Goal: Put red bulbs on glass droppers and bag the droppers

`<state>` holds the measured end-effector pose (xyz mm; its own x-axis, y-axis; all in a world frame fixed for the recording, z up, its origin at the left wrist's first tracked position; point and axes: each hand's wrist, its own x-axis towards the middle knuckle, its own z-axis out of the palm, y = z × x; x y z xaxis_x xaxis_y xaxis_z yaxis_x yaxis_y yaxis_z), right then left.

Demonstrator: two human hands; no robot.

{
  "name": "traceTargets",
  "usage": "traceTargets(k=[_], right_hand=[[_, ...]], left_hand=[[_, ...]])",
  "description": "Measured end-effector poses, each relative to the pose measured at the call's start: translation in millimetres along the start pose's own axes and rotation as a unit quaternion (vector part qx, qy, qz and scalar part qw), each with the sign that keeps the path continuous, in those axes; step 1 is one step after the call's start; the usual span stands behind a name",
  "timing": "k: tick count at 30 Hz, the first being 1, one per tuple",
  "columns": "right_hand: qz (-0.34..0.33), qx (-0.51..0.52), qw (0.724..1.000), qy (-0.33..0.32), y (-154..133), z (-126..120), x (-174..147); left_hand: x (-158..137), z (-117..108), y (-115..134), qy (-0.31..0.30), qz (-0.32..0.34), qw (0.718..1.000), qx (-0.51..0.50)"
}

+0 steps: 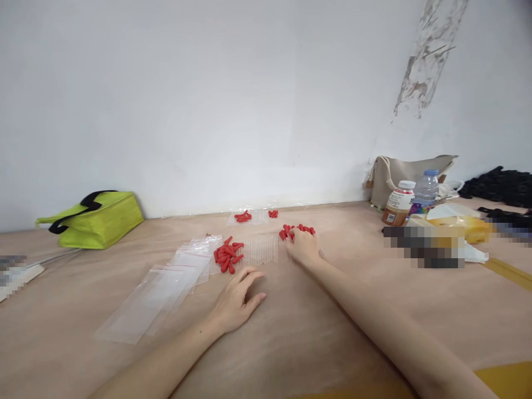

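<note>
- Surface [286, 338], brown and smooth with faint wrinkles.
- Plastic bags [160, 291], flat, transparent, overlapping, left of the tubes.
- Left hand [239, 299], fingers loosely curved and apart, near the red bulbs [226, 257].
- Right hand [304, 246], on a second bulb group; I cannot tell whether it pinches one.
- Clear tubes [260, 251], thin, parallel, between both groups.
- Red bulbs, matte, drop-shaped, heaped.

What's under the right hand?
Red bulb-shaped pieces stick out along the far edge of the right hand. Whatever lies directly beneath the palm and fingers is covered, so the full count can't be told.
</note>
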<state>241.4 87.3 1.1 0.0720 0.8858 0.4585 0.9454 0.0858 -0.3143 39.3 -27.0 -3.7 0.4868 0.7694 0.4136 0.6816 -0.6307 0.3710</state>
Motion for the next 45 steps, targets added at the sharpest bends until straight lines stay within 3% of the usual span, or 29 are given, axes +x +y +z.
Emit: traceTargets(k=[19,25,37,43,45], right_hand=[[0.011,-0.042,0.998,-0.050,-14.8,6.7,-7.0],[-0.040,-0.019,0.998,-0.050,-19.6,6.7,-12.8],[-0.048,-0.091,0.989,-0.109,-32.2,11.0,-10.5],[-0.044,-0.091,0.989,-0.108,-36.0,9.9,-7.6],[-0.045,-0.086,0.991,-0.095,-31.4,4.1,-10.6]], left_hand=[[0.3,3.3,-4.3,0.002,0.015,1.000,0.002],[0.7,4.6,-5.8,0.007,0.020,1.000,0.005],[1.2,5.7,-2.9,0.011,0.024,1.000,0.004],[8.2,-11.5,-19.9,0.094,-0.002,0.988,0.124],[10.2,-23.3,-31.4,0.095,-0.013,0.980,0.174]])
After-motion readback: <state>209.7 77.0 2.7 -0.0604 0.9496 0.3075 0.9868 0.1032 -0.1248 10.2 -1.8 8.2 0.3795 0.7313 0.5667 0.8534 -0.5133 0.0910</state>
